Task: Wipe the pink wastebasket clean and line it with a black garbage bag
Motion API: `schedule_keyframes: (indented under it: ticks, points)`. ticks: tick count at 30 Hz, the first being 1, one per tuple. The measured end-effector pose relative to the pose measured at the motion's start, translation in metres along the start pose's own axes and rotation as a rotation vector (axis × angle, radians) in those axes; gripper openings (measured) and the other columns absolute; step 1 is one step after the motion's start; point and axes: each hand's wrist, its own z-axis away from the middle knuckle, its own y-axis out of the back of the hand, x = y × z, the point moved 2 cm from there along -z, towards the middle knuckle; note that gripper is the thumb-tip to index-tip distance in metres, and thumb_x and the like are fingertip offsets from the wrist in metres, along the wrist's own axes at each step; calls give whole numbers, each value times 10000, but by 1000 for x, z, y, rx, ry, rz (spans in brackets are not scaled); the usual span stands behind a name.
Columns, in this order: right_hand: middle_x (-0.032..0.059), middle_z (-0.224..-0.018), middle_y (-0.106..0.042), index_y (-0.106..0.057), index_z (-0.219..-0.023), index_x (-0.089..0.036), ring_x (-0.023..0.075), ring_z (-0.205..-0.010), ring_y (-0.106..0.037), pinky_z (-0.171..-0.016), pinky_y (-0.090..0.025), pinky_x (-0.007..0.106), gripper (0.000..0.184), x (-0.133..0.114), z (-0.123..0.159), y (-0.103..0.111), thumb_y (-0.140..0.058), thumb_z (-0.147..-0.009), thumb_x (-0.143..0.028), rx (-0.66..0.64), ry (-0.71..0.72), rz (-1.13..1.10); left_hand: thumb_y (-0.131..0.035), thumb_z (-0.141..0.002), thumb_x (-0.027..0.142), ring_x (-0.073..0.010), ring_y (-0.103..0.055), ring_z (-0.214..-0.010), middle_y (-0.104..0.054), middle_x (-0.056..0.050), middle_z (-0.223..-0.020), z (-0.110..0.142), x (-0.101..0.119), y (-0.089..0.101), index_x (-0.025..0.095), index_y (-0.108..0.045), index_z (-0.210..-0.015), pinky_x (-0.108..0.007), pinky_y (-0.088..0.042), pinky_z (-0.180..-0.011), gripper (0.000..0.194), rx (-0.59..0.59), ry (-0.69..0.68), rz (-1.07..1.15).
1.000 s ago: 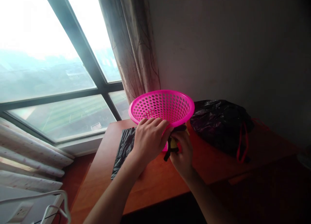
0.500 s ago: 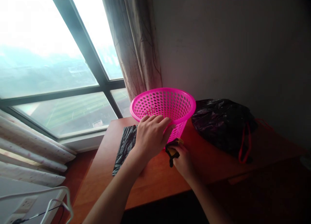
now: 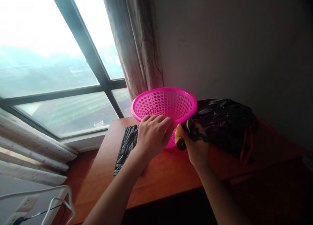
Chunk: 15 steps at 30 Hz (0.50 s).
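Observation:
A bright pink perforated plastic basket stands upright on the wooden table. My left hand is closed over its near rim, knuckles up, the thumb toward the right. Just right of the basket, my right hand is closed around a yellow-and-dark banana peel with limp dark strips. The peel is held up near the basket's right side, below the rim. Beside my left forearm lies a folded black plastic bag. Part of the basket's lower wall is hidden by my hands.
A bulging black garbage bag with a red drawstring rests on the table at right, against the wall. A curtain and window stand behind and left. White cables hang near a socket at lower left.
My right hand has risen and shifted right with the banana peel, from low beside the basket to near its rim. My left hand stays on the rim.

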Motion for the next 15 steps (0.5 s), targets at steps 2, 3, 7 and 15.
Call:
schedule_keyframes:
  ticks: [2, 3, 7, 15]
  points:
    - [29, -941, -641, -617, -970, -211, 183, -841, -621, -759, -530, 327, 181, 2, 3, 0, -698, -838, -305, -64, 88, 87, -434, -996, 396, -201, -596, -757, -677, -4, -813, 0, 0, 0, 236, -638, -943, -341, -336, -700, 265, 2, -2, -3]
    - [36, -964, -638, -619, -967, -214, 192, -872, -621, -786, -530, 340, 155, 4, 6, 0, -685, -846, -284, -101, 143, 131, -433, -996, 401, -201, -596, -755, -674, -2, -803, 0, 0, 0, 236, -637, -932, -340, -334, -695, 270, 5, -1, -6]
    - [55, -1022, -605, -645, -999, -236, 218, -961, -610, -837, -532, 385, 151, 16, 14, 1, -659, -854, -198, -174, 279, 249, -434, -995, 400, -202, -597, -750, -678, -6, -810, 0, 0, 0, 236, -640, -939, -341, -338, -696, 269, 8, 3, -19]
    - [57, -1347, -438, -705, -956, -280, 287, -1212, -518, -931, -537, 493, 183, 16, 13, 9, -711, -800, -184, -45, 362, 327, -432, -995, 397, -203, -601, -753, -690, -10, -832, 2, 1, 1, 230, -646, -945, -344, -354, -712, 276, 8, 2, -17]
